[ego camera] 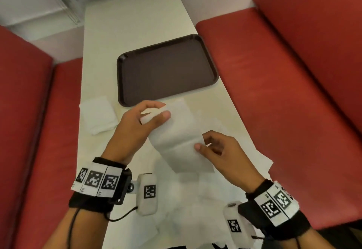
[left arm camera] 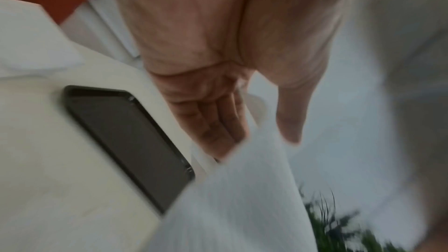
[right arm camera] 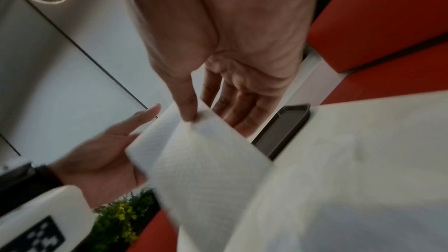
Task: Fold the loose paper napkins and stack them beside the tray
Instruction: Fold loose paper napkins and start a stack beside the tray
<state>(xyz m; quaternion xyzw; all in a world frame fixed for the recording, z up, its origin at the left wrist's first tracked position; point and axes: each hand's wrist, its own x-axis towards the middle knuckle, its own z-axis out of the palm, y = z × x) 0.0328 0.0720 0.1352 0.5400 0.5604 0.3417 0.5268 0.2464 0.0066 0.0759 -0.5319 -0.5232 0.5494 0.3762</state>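
Both hands hold one white paper napkin [ego camera: 176, 137] up above the table, just in front of the dark brown tray [ego camera: 166, 68]. My left hand [ego camera: 148, 115] pinches its far left corner between thumb and fingers. My right hand [ego camera: 203, 143] pinches the near right edge, thumb on top. In the right wrist view the thumb presses the napkin [right arm camera: 194, 160] against the fingers [right arm camera: 240, 110]. The left wrist view shows the napkin [left arm camera: 242, 189] draped over my fingers [left arm camera: 213, 125], with the tray [left arm camera: 126, 135] beyond. A pile of folded napkins [ego camera: 98, 114] lies left of the tray.
Loose unfolded napkins [ego camera: 195, 199] cover the near end of the cream table [ego camera: 133, 23]. Red booth seats [ego camera: 274, 92] flank the table on both sides [ego camera: 35, 111]. A white wall and window frame stand at the far end.
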